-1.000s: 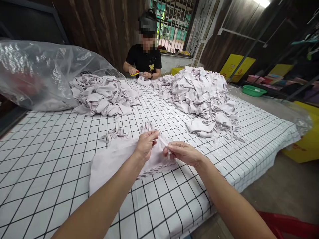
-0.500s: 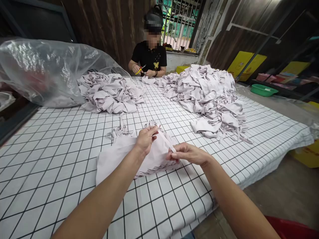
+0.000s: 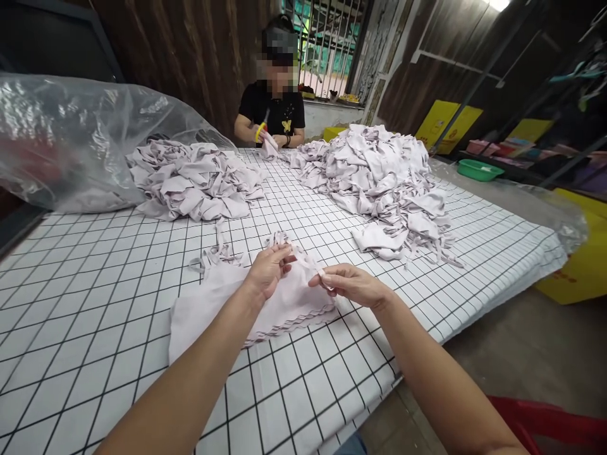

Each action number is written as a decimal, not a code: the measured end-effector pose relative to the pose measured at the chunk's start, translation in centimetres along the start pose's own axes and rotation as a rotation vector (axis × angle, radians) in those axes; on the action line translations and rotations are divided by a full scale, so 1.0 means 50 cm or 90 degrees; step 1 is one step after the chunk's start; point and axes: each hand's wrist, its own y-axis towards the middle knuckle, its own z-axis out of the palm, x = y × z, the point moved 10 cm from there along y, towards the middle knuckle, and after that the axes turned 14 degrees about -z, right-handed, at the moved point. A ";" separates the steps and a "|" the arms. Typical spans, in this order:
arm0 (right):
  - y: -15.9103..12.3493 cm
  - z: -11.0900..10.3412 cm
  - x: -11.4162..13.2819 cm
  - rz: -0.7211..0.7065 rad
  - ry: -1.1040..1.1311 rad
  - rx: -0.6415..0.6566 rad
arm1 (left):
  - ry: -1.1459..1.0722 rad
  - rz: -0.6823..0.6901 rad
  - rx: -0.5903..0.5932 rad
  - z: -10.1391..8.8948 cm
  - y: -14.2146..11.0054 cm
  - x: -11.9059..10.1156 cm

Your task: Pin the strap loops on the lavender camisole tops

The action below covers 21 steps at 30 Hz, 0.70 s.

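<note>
A layered stack of pale pink fabric pieces with a scalloped front edge lies on the table in front of me. Over its right part, my left hand is closed in a pinch at the upper end of a thin fabric strap. The fingers of my right hand are pinched on the strap's lower end, near the right edge of the stack. Loose straps lie bunched along the back of the stack.
The grid-patterned tablecloth covers the table. A large heap of fabric pieces lies back right, a smaller heap back left beside a clear plastic bag. Across the table a person holds yellow-handled scissors and fabric.
My view has turned slightly right. Both hands stay at the strap, which looks less straight between them. The person opposite has lifted a piece of fabric beside the scissors.
</note>
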 end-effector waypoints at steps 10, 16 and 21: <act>0.152 -0.075 0.034 -0.111 0.208 -0.281 | 0.621 0.225 -0.245 -0.060 -0.071 -0.101; 0.179 -0.041 -0.001 -0.144 0.217 -0.245 | 0.939 0.292 -0.301 -0.040 -0.116 -0.064; 0.184 0.007 -0.046 -0.115 0.147 -0.163 | 0.944 0.232 -0.333 -0.059 -0.106 -0.053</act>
